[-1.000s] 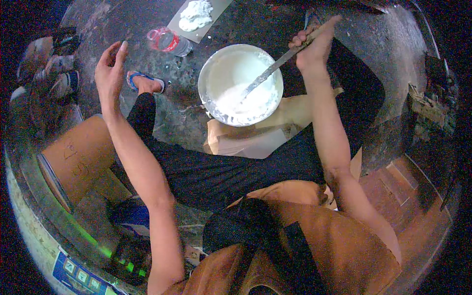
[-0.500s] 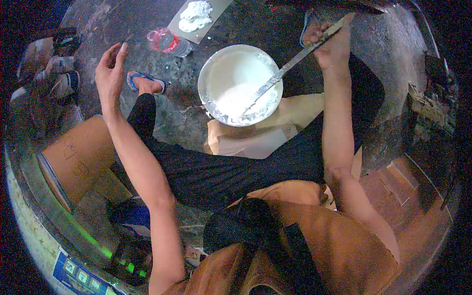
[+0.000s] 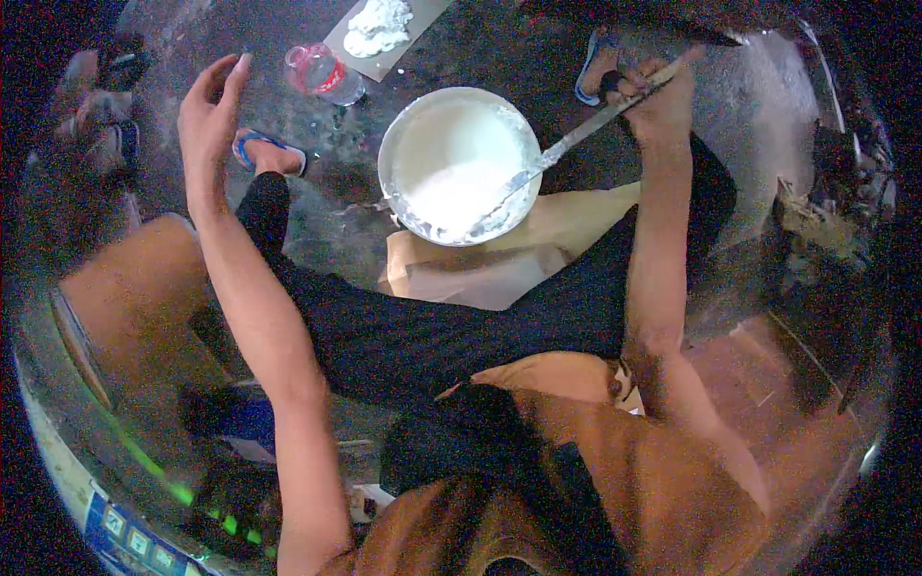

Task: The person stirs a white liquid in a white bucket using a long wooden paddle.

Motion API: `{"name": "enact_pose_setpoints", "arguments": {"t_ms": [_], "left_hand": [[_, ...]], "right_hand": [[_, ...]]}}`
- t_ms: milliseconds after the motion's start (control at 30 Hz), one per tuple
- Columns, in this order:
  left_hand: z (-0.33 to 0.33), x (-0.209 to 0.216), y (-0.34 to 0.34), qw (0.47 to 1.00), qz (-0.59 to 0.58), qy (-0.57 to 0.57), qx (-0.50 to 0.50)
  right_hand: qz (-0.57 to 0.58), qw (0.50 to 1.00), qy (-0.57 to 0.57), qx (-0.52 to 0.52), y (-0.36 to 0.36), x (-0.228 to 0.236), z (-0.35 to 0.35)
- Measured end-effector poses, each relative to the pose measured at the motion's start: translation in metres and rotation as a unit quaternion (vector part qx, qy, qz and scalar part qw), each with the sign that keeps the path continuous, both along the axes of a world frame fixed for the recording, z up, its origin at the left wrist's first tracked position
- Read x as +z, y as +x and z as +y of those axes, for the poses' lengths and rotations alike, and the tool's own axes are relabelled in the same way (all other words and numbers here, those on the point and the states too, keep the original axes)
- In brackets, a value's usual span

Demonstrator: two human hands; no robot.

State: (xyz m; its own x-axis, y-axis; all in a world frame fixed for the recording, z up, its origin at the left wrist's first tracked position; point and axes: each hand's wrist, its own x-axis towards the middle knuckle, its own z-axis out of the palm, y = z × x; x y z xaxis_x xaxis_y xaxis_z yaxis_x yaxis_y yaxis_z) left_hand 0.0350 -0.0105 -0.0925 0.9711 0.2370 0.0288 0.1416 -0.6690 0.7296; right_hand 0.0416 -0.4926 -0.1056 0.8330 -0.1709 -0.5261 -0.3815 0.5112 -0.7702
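My right hand [image 3: 663,106] is closed around the upper part of a long flat stick [image 3: 586,130] smeared with white. The stick slants down to the left, its lower end in a white bucket [image 3: 386,158]. Inside the bucket is a bright white mixture [image 3: 451,197], with clumps along the wall; its texture is washed out by glare. My left hand [image 3: 209,110] is raised to the left of the bucket, holding nothing, thumb and fingers apart. A clear plastic bottle with a red label [image 3: 331,77] stands between that hand and the bucket, farther off.
Beyond the bottle, a white heap [image 3: 377,29] lies on a flat grey-brown sheet [image 3: 384,65]. Brown cardboard [image 3: 423,264] lies beneath the bucket's near side, between my legs. A large brown cylindrical container [image 3: 144,298] sits at my left. Debris [image 3: 816,216] lies at the right.
The whole view has shifted slightly, so the bucket and bottle appear a little farther left. My right hand and the stick's upper end have moved slightly right relative to the bucket. My left hand stays raised.
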Motion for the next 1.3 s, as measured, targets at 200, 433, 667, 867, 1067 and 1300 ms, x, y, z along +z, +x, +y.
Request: {"name": "enact_pose_setpoints", "arguments": {"t_ms": [200, 433, 667, 867, 1067, 1300], "left_hand": [[-0.001, 0.001, -0.004, 0.999, -0.033, 0.009, 0.011], [-0.032, 0.048, -0.026, 0.997, -0.012, -0.004, 0.072], [-0.027, 0.067, -0.047, 0.996, -0.043, -0.033, 0.071], [-0.017, 0.050, -0.040, 0.991, -0.011, -0.073, 0.108], [-0.011, 0.052, -0.042, 0.993, -0.024, -0.050, 0.103], [-0.005, 0.056, -0.039, 0.987, -0.074, -0.074, 0.118]], "right_hand": [[-0.005, 0.992, -0.116, -0.057, 0.006, 0.006, -0.010], [0.016, 0.985, -0.136, -0.106, 0.004, 0.009, 0.014], [-0.019, 0.995, -0.098, 0.012, 0.030, -0.019, -0.045], [0.027, 0.986, -0.152, -0.067, 0.020, 0.002, -0.003], [0.008, 0.989, -0.137, -0.056, 0.029, -0.021, -0.064], [-0.057, 0.983, -0.169, -0.047, 0.079, 0.000, -0.133]]}}
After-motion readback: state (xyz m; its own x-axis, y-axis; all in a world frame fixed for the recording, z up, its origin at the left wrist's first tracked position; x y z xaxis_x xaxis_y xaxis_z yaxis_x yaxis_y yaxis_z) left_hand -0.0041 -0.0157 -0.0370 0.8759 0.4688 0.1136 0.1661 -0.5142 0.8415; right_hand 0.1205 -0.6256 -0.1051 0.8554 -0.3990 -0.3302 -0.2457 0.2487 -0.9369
